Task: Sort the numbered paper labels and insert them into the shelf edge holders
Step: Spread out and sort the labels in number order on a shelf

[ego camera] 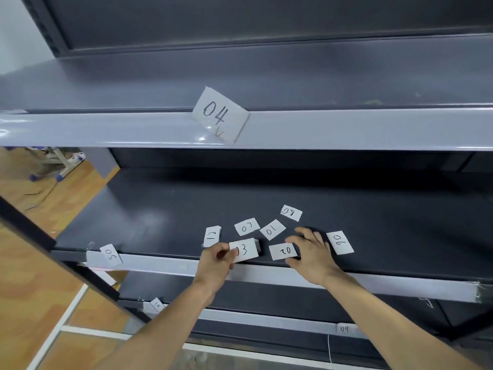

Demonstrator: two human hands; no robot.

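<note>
My left hand (214,264) pinches the paper label 03 (245,250) just above the front edge of the middle shelf (160,209). My right hand (312,252) rests with spread fingers on the shelf, its thumb and fingers touching label 02 (283,251). Loose labels lie around: 12 (212,235), 07 (247,226), 01 (272,229), 08 (291,212) and 06 (340,242). Label 04 (220,114) leans in the upper shelf edge holder (346,129). Label 05 (110,254) sits in the middle shelf edge holder (386,285).
Two more labels sit in the lower shelf edge (253,317): 10 (157,305) at the left and 09 (344,329) at the right. A dark shelf upright (32,225) slants across the left. Wooden floor (26,289) shows beyond it.
</note>
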